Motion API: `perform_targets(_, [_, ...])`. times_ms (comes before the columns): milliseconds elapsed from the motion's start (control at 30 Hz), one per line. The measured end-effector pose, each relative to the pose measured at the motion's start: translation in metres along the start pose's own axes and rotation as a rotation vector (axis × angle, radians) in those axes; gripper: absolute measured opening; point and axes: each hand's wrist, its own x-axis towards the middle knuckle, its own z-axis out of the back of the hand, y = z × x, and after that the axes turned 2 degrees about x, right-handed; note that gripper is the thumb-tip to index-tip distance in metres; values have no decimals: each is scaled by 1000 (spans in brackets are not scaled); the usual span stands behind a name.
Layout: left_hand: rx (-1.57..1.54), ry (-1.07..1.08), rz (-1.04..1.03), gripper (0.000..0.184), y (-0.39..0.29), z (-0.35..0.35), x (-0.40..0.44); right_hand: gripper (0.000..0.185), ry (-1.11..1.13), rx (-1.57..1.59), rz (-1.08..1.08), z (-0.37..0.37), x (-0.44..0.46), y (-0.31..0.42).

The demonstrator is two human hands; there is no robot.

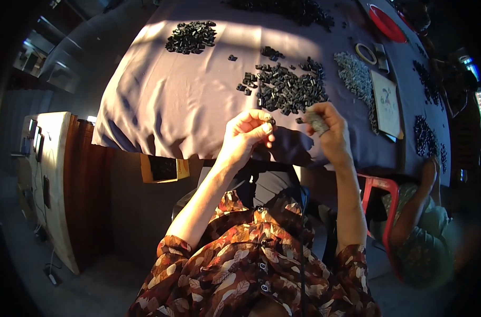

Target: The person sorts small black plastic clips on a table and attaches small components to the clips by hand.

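My left hand (243,136) is closed, pinching a small dark piece (273,122) between thumb and fingertips. To its right, my right hand (334,134) is wrapped round a grey, roughly cylindrical bundle (318,123); its exact kind cannot be made out. A small black piece (299,120) shows at the left of the right hand's fingertips, and whether the fingers touch it is unclear. Both hands are apart, above the front edge of the cloth-covered table (209,113). Just beyond them lies a spread heap of small black pieces (290,87).
Another black heap (191,37) lies at the far left. On the right are a pile of small silvery pieces (354,74), a tape ring (366,54), a pale board (387,103) and a red basin (387,24). Another person's arm (423,185) reaches in beside a red chair (380,182).
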Motion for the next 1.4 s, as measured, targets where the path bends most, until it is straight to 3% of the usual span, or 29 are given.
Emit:
perform_targets(200, [-36,34,-3,16,4,3,-3,20,28,-120,77,-35,-15,5])
perform_targets(733, [-42,62,13,13,4,0,-5,17,40,-346,178,-40,-17,10])
perform_targets(833, [-24,38,0,13,3,1,-6,13,-49,-134,44,-26,-17,10])
perform_targets(967, [-78,-23,21,14,1,14,-4,8,-148,-414,19,46,1,-37])
perform_targets(1200, [-205,-23,-58,16,1,14,-2,17,-394,-704,55,145,49,-72])
perform_targets(1333, [-188,-52,-91,16,-8,18,4,23,-457,-768,315,130,69,-84])
perform_targets(1400, [-165,-73,-75,15,-9,20,7,20,-315,-628,326,94,76,-74])
